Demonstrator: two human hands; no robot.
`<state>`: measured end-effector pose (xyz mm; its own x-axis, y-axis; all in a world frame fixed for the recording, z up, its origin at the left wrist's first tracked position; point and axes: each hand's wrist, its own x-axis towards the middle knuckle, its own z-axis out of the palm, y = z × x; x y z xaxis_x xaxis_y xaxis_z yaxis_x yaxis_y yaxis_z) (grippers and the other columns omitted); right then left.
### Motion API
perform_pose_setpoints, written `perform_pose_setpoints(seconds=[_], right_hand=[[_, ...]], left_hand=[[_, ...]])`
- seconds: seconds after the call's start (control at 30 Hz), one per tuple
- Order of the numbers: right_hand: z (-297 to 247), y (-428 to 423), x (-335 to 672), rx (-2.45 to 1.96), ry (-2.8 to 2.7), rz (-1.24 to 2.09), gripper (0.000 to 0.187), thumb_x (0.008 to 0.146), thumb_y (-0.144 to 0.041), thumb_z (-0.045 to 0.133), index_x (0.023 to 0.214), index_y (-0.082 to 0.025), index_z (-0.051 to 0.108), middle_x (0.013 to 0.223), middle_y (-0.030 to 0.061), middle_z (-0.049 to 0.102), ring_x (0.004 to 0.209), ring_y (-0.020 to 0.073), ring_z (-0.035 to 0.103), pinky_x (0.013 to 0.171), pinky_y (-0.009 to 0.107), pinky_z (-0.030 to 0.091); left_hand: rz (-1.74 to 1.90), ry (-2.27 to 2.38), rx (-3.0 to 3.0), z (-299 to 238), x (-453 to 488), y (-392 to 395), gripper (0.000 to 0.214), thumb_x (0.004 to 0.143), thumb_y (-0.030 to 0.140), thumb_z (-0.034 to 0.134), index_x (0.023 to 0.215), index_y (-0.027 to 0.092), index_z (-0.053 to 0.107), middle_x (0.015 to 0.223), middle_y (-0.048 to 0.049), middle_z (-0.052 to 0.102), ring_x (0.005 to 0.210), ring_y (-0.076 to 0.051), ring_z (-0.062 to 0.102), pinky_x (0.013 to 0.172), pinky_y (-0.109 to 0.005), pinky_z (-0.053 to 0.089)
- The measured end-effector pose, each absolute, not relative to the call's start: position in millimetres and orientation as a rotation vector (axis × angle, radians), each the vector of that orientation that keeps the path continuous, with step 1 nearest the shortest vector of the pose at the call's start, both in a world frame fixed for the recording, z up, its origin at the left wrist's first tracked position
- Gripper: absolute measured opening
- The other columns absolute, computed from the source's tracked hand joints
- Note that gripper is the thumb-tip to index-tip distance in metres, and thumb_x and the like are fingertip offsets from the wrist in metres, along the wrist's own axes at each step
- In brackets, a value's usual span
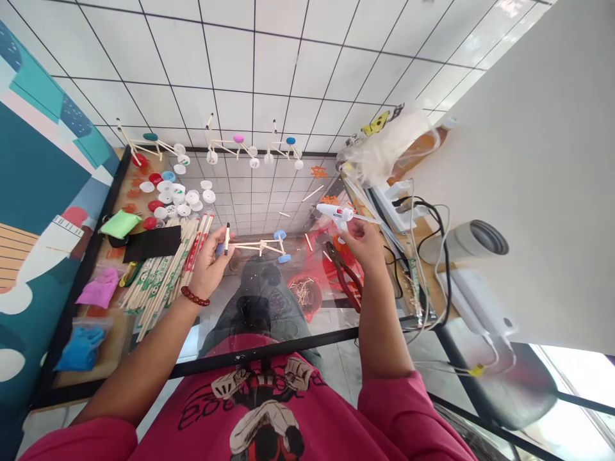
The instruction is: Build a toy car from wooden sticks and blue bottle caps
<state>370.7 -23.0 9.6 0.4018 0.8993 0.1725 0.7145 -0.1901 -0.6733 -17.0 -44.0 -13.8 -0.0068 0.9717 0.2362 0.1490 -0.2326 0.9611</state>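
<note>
My left hand (209, 262) is closed on one end of a small tricycle model (262, 246) made of wooden sticks. Two blue bottle caps serve as wheels at its far end, and a dark-tipped crossbar stands beside my fingers. On the right, my right hand (367, 246) grips a white hot glue gun (335, 212), its nozzle pointing left. Just below that hand lie red-handled pliers (346, 275) on the glass table (250, 282). Short cut sticks (308, 242) lie between the model and the pliers.
Along the back wall stand several finished stick models (235, 146). Bottle caps (177, 197) and bundled chopsticks (161, 282) cover the left side. Bagged clay (81, 346) sits at the front left. Cables and a power strip (396, 205) line the right edge. Through the glass shows a red basket (305, 296).
</note>
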Motion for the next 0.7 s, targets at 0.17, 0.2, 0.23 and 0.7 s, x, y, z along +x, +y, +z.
perform_pose_setpoints(seconds=[0.17, 0.2, 0.23, 0.7], right_hand=[[4, 13, 360, -1.97, -1.459, 0.389, 0.04, 0.069, -0.056, 0.071, 0.076, -0.016, 0.071, 0.069, 0.0063, 0.068, 0.067, 0.0225, 0.06, 0.071, 0.037, 0.049], [3, 17, 357, -1.947, -1.453, 0.413, 0.04, 0.068, -0.056, 0.071, 0.075, -0.017, 0.071, 0.068, 0.0057, 0.068, 0.068, 0.0226, 0.06, 0.072, 0.037, 0.049], [2, 20, 355, -1.913, -1.44, 0.45, 0.04, 0.067, -0.056, 0.071, 0.077, -0.017, 0.072, 0.07, 0.0054, 0.07, 0.069, 0.0229, 0.061, 0.073, 0.038, 0.05], [68, -43, 306, -1.375, -1.56, 1.032, 0.04, 0.077, -0.056, 0.079, 0.094, -0.021, 0.076, 0.091, 0.0044, 0.076, 0.09, 0.024, 0.069, 0.086, 0.04, 0.057]], left_hand=[[1.334, 1.232, 1.455, -17, -18, -43, 0.052, 0.091, 0.05, 0.067, 0.135, 0.023, 0.061, 0.127, -0.0125, 0.072, 0.122, -0.026, 0.067, 0.106, -0.045, 0.055], [1.331, 1.239, 1.445, -17, -18, -43, 0.052, 0.091, 0.05, 0.067, 0.134, 0.023, 0.061, 0.127, -0.0125, 0.072, 0.121, -0.026, 0.067, 0.105, -0.044, 0.055], [1.327, 1.243, 1.435, -17, -18, -43, 0.052, 0.091, 0.051, 0.067, 0.134, 0.023, 0.061, 0.126, -0.0125, 0.073, 0.12, -0.026, 0.067, 0.104, -0.043, 0.056], [1.265, 1.275, 1.388, -13, -17, -45, 0.058, 0.089, 0.057, 0.066, 0.134, 0.021, 0.061, 0.133, -0.0147, 0.07, 0.127, -0.028, 0.064, 0.112, -0.048, 0.049]])
